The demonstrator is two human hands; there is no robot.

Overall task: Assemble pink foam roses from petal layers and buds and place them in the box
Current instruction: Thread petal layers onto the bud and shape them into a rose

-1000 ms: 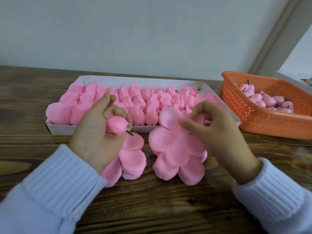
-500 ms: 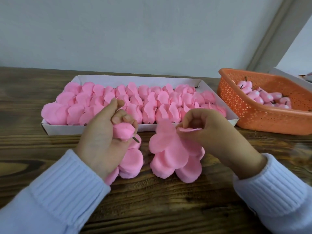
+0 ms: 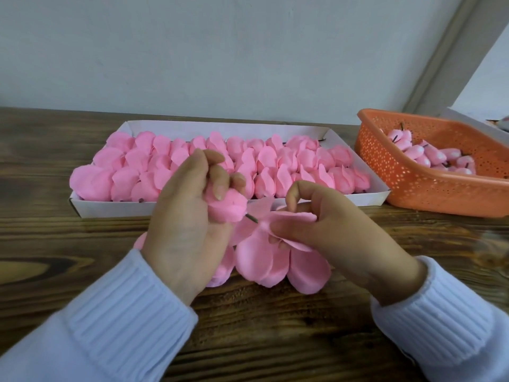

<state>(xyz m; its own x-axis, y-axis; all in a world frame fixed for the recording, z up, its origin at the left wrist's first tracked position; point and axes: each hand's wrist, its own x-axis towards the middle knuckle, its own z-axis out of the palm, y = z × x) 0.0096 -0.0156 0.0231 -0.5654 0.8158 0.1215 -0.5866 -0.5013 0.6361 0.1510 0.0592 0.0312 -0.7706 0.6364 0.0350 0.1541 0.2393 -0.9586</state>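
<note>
Dark-grained wooden tabletop (image 3: pixel 275 326) fills the lower frame, and just below its centre the left hand (image 3: pixel 187 227) curls its fingers round a pink foam rosebud (image 3: pixel 227 208), whose thin dark stem (image 3: pixel 251 218) points right. The stem's tip is at the edge of a flat pink foam petal layer (image 3: pixel 292 219), which the right hand (image 3: pixel 330 230) pinches between thumb and fingertips, its forefinger hooked upward. Under that layer a stack of pink flower-shaped petal layers (image 3: pixel 261 260) lies on the wood; a second pink petal stack (image 3: pixel 223 268) shows partly beneath the left palm. Behind the hands a shallow white cardboard box (image 3: pixel 110 209) holds rows of finished pink foam roses (image 3: pixel 275 166). At the right edge an orange perforated plastic basket (image 3: pixel 413 188) contains loose pink buds with dark stems (image 3: pixel 429 155). Pale ribbed sleeves (image 3: pixel 124 334) cover both wrists, and a plain light wall (image 3: pixel 220 51) runs across the top.
</note>
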